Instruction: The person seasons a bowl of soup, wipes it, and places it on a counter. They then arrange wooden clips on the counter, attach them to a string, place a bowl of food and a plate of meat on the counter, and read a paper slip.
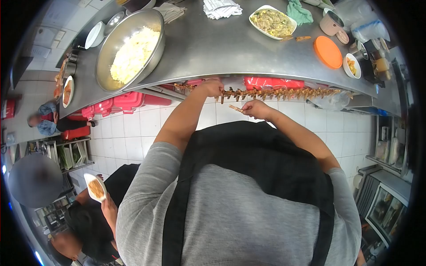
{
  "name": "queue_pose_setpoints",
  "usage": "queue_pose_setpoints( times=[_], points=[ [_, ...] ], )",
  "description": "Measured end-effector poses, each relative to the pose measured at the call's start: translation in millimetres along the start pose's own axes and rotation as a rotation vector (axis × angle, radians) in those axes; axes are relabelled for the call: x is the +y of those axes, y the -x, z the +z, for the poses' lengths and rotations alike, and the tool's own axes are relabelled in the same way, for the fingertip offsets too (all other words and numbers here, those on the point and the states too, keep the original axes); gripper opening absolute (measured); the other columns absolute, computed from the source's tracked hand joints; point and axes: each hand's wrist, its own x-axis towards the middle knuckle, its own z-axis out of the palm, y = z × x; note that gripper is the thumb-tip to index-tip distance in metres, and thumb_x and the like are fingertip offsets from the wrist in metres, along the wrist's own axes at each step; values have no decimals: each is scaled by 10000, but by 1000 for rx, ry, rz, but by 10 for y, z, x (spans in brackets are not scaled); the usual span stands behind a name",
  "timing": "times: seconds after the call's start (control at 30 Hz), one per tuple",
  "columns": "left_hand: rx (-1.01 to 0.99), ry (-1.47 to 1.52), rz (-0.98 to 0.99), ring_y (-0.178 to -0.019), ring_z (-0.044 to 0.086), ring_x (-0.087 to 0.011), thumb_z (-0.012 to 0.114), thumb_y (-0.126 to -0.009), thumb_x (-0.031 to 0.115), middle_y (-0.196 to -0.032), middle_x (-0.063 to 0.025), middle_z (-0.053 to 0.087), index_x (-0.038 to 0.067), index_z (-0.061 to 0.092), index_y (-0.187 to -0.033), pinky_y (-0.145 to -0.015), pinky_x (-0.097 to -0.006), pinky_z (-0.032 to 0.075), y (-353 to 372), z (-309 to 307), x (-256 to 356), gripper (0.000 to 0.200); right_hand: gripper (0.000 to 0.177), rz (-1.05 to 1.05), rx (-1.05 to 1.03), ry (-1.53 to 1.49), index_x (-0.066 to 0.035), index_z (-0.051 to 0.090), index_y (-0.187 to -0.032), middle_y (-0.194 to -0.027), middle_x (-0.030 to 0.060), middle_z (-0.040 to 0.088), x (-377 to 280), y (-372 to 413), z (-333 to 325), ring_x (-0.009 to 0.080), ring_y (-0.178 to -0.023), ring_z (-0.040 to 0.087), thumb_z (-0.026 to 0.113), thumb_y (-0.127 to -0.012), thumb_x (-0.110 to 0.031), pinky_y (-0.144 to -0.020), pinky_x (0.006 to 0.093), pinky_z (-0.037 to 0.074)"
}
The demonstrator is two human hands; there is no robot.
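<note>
Along the front edge of the steel counter [199,53] runs a long row of wooden clothespins [284,93]. My left hand [213,87] is at the left part of this row, its fingers closed at the counter edge; what they grip is too small to make out. Below the row, over the floor, my right hand [256,109] pinches a single wooden clothespin [235,108], which points to the left, apart from the row.
A large steel bowl of shredded food [155,53] stands at the counter's left. Farther right are a plate of food [273,23], an orange lid [328,52] and a small bowl [352,66]. A co-worker at lower left holds a white dish [95,187]; another person sits at far left.
</note>
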Motion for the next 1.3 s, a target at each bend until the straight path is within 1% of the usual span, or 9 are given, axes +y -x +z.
queue_pose_setpoints(
  times=[0.1, 0.27, 0.4, 0.5, 0.8, 0.97, 1.07, 1.2, 1.3],
  points=[
    [-1, 25, -34, -758, 608, -218, 625, -721, 181, -790, -83, 635, 96, 645, -804, -667, -345, 472, 133, -36, 51, 121, 190, 63, -26, -89, -43, 648, -878, -692, 32, 594, -52, -75, 73, 112, -574, 538, 677, -760, -189, -498, 267, 459],
    [0, -47, -51, -710, 619, -198, 557, -776, 144, -813, -91, 643, 107, 648, -906, -670, -332, 486, 255, 91, 11, 163, 294, 161, -182, -381, 40, 526, -1028, -833, 159, 614, -196, -317, 316, 244, -686, 609, 591, -840, -176, -611, 358, 536],
    [-46, 127, -257, -824, 625, -238, 481, -770, 137, -934, -98, 652, 151, 652, -996, -724, -345, 485, 513, -102, 332, 284, 303, 265, -250, -628, 79, 463, -1058, -910, 210, 583, -262, -426, 502, 290, -747, 604, 535, -870, -148, -669, 396, 536],
    [-158, 69, -260, -873, 620, -238, 475, -762, 129, -991, -100, 645, 170, 640, -1046, -769, -345, 479, 441, -75, 247, 331, 269, 282, -270, -675, 71, 460, -1050, -908, 204, 575, -293, -474, 602, 297, -752, 600, 504, -882, -135, -679, 406, 534],
    [75, 2, -115, -956, 586, -256, 462, -755, 177, -1063, -136, 614, 177, 618, -1119, -855, -331, 446, 413, 71, 79, 396, 180, 193, -218, -708, 18, 474, -957, -827, 148, 568, -332, -526, 739, 255, -731, 586, 481, -910, -155, -664, 377, 514],
    [-57, 151, -241, -934, 593, -250, 466, -807, 236, -1042, -121, 619, 173, 592, -1141, -821, -334, 460, 508, -163, 330, 363, 194, 160, -185, -693, 4, 455, -962, -833, 157, 574, -288, -661, 693, 258, -698, 592, 492, -908, -179, -642, 370, 521],
    [-36, 164, -240, -890, 600, -242, 495, -824, 263, -1017, -117, 624, 160, 585, -1126, -788, -339, 467, 491, -128, 282, 331, 359, 160, -297, -629, 22, 412, -1110, -866, 191, 583, -304, -761, 611, 282, -745, 611, 528, -893, -239, -626, 384, 530],
    [-87, 30, -241, -899, 603, -279, 536, -819, 240, -979, -145, 620, 132, 525, -1104, -749, -375, 470, 376, -75, 293, 305, 639, 187, -279, -8, 2, 308, -1317, -950, 236, 593, -596, -283, 345, 290, -835, 634, 590, -839, -315, -604, 390, 536],
    [-61, -148, -295, -936, 592, -312, 507, -830, 215, -993, -165, 612, 123, 467, -1123, -772, -412, 455, 220, 106, 205, 310, 480, -121, -281, 233, 14, 485, -1180, -920, 169, 624, -782, 139, -149, 222, -784, 644, 608, -819, -278, -624, 344, 530]
  ],
)
